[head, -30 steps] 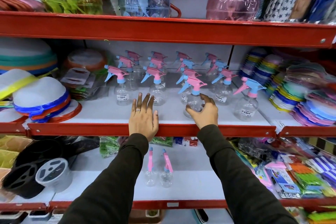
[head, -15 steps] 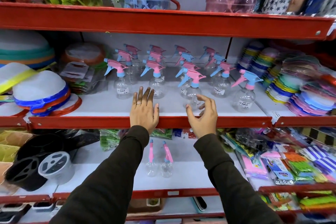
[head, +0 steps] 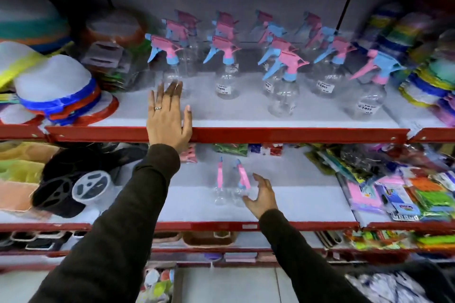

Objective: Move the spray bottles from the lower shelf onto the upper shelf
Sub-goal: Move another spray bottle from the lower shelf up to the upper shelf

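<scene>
My right hand (head: pixel 261 195) is spread open just beside the nearer spray bottle (head: pixel 240 186), my left hand (head: pixel 168 115) flat and empty above; light, slick plastic, I'd grip its neck.

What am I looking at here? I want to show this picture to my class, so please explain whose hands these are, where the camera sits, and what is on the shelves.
There is no machine: a person wears a camera on the head, looking forward and down at their own two bare hands. The left hand rests flat on the red edge of the upper shelf, holding nothing. The right hand is open beside two small spray bottles on the lower shelf, its grip not yet closed on either. Many pink-and-blue spray bottles already stand on the upper shelf, with stacked hats to their left.
</scene>
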Demonstrator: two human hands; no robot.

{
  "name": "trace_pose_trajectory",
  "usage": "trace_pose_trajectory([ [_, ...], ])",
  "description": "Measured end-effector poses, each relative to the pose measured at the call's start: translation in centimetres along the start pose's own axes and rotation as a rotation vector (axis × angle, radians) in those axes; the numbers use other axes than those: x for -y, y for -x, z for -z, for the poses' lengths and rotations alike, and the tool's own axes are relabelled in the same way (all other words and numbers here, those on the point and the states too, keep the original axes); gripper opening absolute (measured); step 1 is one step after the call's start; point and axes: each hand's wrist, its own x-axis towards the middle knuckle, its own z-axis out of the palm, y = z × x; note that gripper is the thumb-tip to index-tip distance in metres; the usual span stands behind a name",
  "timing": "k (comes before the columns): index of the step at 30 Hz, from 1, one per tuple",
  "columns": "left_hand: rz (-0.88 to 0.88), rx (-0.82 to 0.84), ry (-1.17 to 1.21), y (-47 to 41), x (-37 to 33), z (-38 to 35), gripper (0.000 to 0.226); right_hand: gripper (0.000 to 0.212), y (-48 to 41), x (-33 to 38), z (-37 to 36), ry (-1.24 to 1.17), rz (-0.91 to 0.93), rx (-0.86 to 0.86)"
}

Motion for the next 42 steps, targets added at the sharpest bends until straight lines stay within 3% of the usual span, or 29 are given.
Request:
trace_pose_trajectory([
  [3, 0.038, -0.01, -0.033, 0.0, 2.8, 0.3, 0.056, 0.074, -1.8, -0.9, -2.0, 0.017, -0.091, 0.089],
  [9, 0.07, 0.046, -0.106, -0.1, 7.1, 0.9, 0.058, 0.078, -3.9, -2.3, -4.1, 0.03, -0.178, 0.075],
  [16, 0.082, 0.06, -0.128, -0.3, 7.3, 0.6, 0.056, 0.069, -1.0, -1.3, -3.5, -0.082, -0.183, -0.116],
  [27, 0.085, 0.154, -0.11, 0.1, 6.6, 2.0, 0.061, 0.066, 7.1, 7.5, 0.9, -0.075, 0.208, -0.31],
  [31, 0.08, 0.165, -0.079, 0.0, 6.8, 2.2, 0.062, 0.074, 7.5, 11.9, 2.4, -0.086, 0.332, -0.357],
  [36, 0.067, 0.175, -0.066, 0.1, 7.1, 2.0, 0.062, 0.063, 6.1, 17.5, 4.6, -0.074, 0.5, -0.5],
  [42, 0.06, 0.162, -0.039, 0.0, 7.2, 2.1, 0.066, 0.062, 1.3, 22.3, 6.5, -0.056, 0.483, -0.546],
])
